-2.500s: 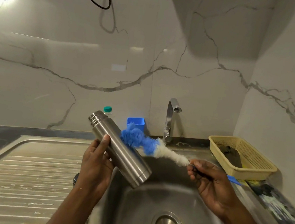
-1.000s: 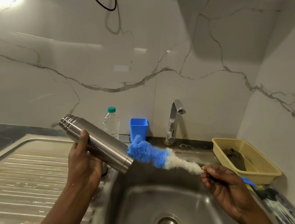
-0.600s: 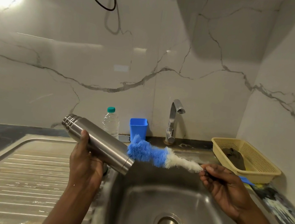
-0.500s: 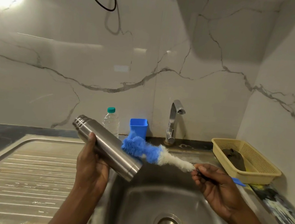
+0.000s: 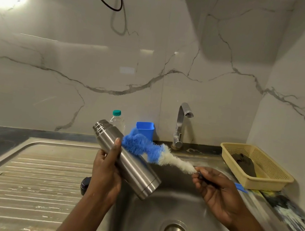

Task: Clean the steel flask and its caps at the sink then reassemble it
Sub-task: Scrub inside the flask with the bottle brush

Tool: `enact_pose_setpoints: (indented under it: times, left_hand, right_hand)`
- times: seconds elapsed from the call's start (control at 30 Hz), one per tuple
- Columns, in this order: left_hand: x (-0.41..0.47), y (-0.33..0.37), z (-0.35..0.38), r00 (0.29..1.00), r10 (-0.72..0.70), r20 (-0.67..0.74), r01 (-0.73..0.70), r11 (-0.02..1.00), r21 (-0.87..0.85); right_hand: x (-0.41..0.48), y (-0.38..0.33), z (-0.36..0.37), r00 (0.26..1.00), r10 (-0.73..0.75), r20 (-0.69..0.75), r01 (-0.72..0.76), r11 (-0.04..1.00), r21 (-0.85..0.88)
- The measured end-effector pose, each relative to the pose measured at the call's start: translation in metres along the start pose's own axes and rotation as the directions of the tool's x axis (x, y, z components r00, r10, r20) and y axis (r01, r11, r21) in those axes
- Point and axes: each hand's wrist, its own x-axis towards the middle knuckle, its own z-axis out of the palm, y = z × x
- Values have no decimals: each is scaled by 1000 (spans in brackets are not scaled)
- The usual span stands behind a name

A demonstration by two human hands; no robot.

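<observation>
My left hand (image 5: 107, 175) grips the steel flask (image 5: 132, 166) round its middle, holding it tilted over the left edge of the sink basin (image 5: 154, 221), neck up to the left and base down to the right. My right hand (image 5: 215, 190) pinches the handle of a bottle brush (image 5: 149, 149) with blue and white bristles. The blue bristle end lies against the flask's far side. A dark cap (image 5: 84, 184) peeks out on the drainboard behind my left wrist.
A tap (image 5: 181, 126) stands behind the basin with no water running. A clear bottle (image 5: 117, 120) and a blue cup (image 5: 145, 129) stand by the wall. A yellow basket (image 5: 255, 166) holding a dark cloth sits to the right. The ribbed drainboard (image 5: 24, 186) spreads to the left.
The flask has slid right and tilted steeper, its base dropping over the basin. The brush has moved left along the flask's side, and my right hand came closer to it.
</observation>
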Motion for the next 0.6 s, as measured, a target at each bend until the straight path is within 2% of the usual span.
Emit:
enact_pose_setpoints:
  times: [0.13,0.37,0.6]
  left_hand:
    - [0,1,-1,1000,-2,23,2,999,38]
    - [-6,-11,4,993,-69,91,51,981,188]
    - [0,-3,-6,988,-92,124,69,981,180]
  right_hand:
    - [-3,-5,-5,998,-40,-48,40,999,6]
    - [0,6,15,998,-58,-13,59,995,82]
    - [-3,3,11,996,-79,-41,82,993,82]
